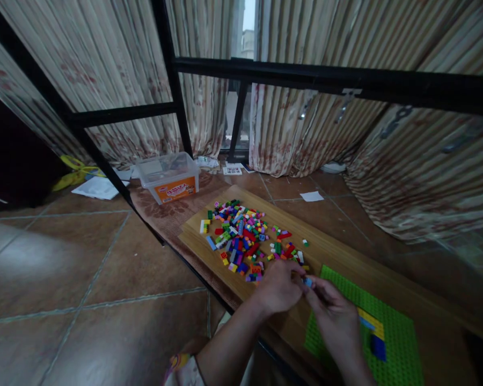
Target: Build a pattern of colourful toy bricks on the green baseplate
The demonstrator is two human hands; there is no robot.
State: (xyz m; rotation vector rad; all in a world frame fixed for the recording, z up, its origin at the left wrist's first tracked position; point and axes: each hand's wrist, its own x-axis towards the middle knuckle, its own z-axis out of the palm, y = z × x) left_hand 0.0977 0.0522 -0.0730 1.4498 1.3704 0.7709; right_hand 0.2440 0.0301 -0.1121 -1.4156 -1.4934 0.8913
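Observation:
A small light-blue toy brick [308, 281] sits between my two hands, partly covered by the fingers. My right hand [338, 316] pinches it between thumb and forefinger. My left hand [279, 287] is closed, its fingertips meeting the brick from the left. Beneath my right hand lies a green studded baseplate [402, 335], partly hidden by that hand and forearm. On the plate are yellow bricks [377, 324], a light-blue piece [366, 323] and a dark blue brick [378, 347]. Just beyond my left hand spreads a pile of loose coloured bricks [245, 236].
Pile and baseplate rest on a long wooden board [326, 241]. A clear plastic box [169, 174] with an orange label stands behind it on a brown mat [161, 214]. Black metal bars [326, 78] cross in front of curtains. Papers [312, 197] lie on the tiled floor.

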